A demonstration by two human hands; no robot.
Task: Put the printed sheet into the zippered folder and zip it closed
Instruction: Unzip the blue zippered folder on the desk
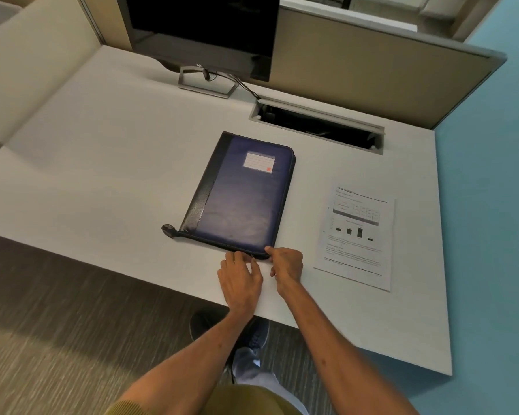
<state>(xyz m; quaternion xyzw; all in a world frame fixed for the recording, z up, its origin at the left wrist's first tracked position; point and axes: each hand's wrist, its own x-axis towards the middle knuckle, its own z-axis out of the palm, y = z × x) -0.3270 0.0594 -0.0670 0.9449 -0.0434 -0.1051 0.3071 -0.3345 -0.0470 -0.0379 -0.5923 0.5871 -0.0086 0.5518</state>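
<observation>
Both hands at the closed zippered folder's (241, 193) near corner on worktop (102, 163): left hand (241, 280) grip pinching the zipper, right hand (286, 265) grip clamping the corner. Printed sheet (357, 238) lies flat just right, apart.

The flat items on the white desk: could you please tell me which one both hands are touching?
The dark blue zippered folder: the left hand and right hand meet at its near corner, while the printed white sheet lies untouched to its right.

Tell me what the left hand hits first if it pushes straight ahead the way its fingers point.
The left hand points at the near zipped edge of the folder, which its fingertips already seem to touch; depth is unclear.
</observation>
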